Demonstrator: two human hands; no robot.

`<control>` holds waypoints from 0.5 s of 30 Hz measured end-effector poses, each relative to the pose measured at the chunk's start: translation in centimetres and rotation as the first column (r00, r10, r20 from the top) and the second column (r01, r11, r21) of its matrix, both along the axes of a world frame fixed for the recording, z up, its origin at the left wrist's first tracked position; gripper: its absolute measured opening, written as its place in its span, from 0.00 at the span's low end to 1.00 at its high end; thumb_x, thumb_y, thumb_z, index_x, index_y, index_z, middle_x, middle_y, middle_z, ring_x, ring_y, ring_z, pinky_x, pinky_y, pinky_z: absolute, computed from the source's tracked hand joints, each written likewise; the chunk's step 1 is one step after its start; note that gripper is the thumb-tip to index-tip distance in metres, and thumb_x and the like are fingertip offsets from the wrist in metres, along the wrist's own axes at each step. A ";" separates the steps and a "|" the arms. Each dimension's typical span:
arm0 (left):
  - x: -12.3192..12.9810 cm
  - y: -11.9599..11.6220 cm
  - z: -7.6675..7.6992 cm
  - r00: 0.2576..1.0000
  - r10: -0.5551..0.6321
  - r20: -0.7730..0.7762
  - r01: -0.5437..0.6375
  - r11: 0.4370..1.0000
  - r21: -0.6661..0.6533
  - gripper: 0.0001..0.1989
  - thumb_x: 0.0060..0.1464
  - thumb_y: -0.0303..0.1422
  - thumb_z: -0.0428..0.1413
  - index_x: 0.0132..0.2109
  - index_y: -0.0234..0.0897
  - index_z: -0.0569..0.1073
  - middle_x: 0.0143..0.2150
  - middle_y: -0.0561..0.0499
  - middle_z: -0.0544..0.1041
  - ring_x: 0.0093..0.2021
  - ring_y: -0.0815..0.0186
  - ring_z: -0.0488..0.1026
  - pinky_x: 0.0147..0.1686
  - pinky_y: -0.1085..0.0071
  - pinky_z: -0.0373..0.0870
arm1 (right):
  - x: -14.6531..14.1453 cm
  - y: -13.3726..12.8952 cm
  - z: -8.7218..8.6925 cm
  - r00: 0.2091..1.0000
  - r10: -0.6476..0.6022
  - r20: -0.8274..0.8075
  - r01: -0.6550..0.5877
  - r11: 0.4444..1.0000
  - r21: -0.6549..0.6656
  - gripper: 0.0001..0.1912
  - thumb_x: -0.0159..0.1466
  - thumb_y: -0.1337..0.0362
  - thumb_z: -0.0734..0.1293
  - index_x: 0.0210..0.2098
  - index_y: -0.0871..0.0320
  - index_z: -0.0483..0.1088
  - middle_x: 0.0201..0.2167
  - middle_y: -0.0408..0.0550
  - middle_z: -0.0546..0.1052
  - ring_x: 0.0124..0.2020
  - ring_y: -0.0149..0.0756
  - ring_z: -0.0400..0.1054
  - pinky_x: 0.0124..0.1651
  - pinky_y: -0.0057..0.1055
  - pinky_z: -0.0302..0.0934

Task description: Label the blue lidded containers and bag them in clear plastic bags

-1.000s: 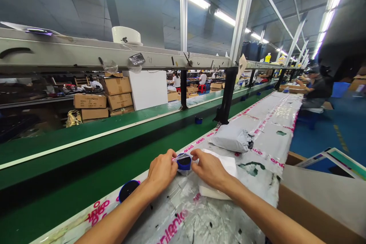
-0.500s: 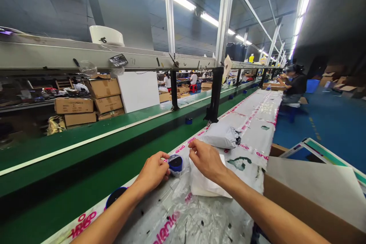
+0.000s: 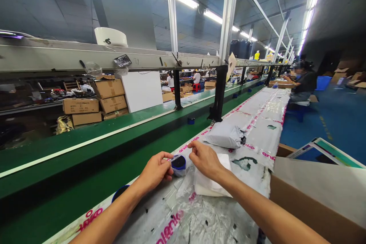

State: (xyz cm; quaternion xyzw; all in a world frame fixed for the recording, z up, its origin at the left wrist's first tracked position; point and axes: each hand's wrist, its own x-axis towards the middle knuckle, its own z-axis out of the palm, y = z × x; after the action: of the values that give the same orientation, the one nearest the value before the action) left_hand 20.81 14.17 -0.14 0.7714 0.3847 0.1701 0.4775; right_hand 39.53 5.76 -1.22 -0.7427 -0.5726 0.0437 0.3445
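Film handling appears to be in hand: the blue-and-black round piece (image 3: 178,162), in clear film (image 3: 181,174), is set on the plastic-covered bench (image 3: 211,215) between the hands. Its film is touched by the left hand's (image 3: 157,169) bent fingers; whether it is pinched cannot be told. The right hand (image 3: 206,160) is held partly open, nothing visibly gripped. Steadying seems called for; room is limited by the conveyor (image 3: 114,160) edge and grey bag (image 3: 224,136).
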 end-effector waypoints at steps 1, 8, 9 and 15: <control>-0.1 0.0 0.1 1.000 0.017 -0.017 -0.016 0.998 0.058 0.17 0.53 0.39 0.50 0.48 0.37 0.70 0.29 0.52 0.77 0.27 0.64 0.75 0.28 0.71 0.68 | 0.1 -0.1 0.1 1.000 0.003 0.000 -0.003 1.000 0.011 0.16 0.62 0.73 0.61 0.48 0.59 0.71 0.34 0.45 0.78 0.37 0.38 0.71 0.37 0.30 0.54; 1.1 -0.1 0.9 0.980 0.128 -0.153 -0.047 0.893 0.447 0.07 0.50 0.37 0.60 0.36 0.40 0.74 0.35 0.50 0.78 0.36 0.59 0.73 0.32 0.70 0.58 | -1.2 1.0 -0.1 0.995 0.095 -0.029 -0.096 0.994 -0.052 0.15 0.65 0.58 0.68 0.48 0.59 0.74 0.46 0.51 0.79 0.42 0.40 0.73 0.41 0.30 0.61; 1.3 0.0 0.9 0.977 0.124 -0.171 -0.031 0.885 0.464 0.04 0.52 0.35 0.58 0.34 0.40 0.73 0.33 0.51 0.78 0.34 0.61 0.73 0.31 0.70 0.57 | -1.4 1.4 -0.1 0.995 0.086 -0.041 -0.088 0.993 -0.075 0.15 0.65 0.57 0.68 0.47 0.59 0.74 0.44 0.50 0.80 0.41 0.40 0.74 0.39 0.30 0.62; 1.9 0.2 1.4 0.960 0.140 -0.241 0.019 0.830 0.557 0.06 0.59 0.34 0.51 0.33 0.42 0.70 0.28 0.53 0.78 0.30 0.62 0.73 0.28 0.71 0.54 | -1.6 2.7 0.8 0.995 0.094 -0.023 -0.096 0.983 -0.159 0.18 0.63 0.55 0.73 0.48 0.57 0.74 0.44 0.48 0.79 0.43 0.40 0.74 0.44 0.34 0.68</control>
State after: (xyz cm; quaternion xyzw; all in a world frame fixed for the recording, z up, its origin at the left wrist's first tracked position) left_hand 22.73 14.42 1.31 0.8796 0.4050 0.1822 0.1704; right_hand 37.97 8.45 -0.43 -0.7393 -0.5994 0.1115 0.2858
